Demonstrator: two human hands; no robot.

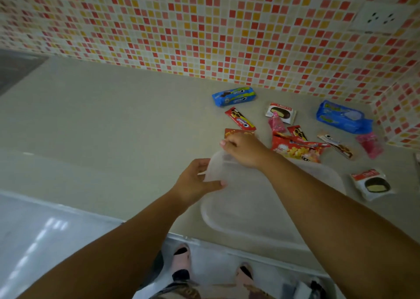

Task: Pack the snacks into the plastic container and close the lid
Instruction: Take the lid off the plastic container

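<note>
Two hands at the plastic container (245, 198) on the desk (102, 128); left hand (195, 180) pinches its lid (216, 169), right hand (244, 148) curled on the rim. Step, by judgement: opening; snacks (295, 148) unpacked; next, lid aside.

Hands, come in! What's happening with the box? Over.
Both hands, left and right, gripping the container. Snacks on the counter, unpacked.
</note>
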